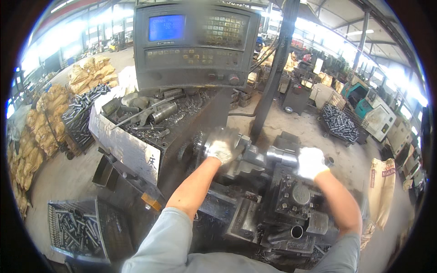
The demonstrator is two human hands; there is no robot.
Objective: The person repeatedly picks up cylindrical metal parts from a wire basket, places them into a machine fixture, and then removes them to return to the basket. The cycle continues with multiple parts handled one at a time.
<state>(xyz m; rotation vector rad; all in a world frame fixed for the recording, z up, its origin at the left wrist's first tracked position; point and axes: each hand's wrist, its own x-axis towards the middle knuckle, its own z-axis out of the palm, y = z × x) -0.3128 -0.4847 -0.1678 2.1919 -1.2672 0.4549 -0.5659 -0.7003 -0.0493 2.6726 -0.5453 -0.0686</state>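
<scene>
My left hand (221,152), in a whitish work glove, is at the dark round chuck (214,141) of a metal lathe; motion smears its fingers. In a white glove, my right hand (312,163) is closed round the right end of a shiny metal cylinder (283,156); its fingers are washed out by glare. Jaw-like steel blocks (250,159) stand out from the chuck toward that cylinder. Below my right hand sits a dark bolted tool post (300,193), and nearer to me a short hollow tube (297,232) shows its open end.
Above the chuck hangs a control panel (195,45) with a blue screen. A tray (125,141) at left carries metal chips and parts. Lower left is a mesh crate (98,214) of metal pieces; a cart (341,123) of parts stands back right. A dark post (273,77) rises behind the machine.
</scene>
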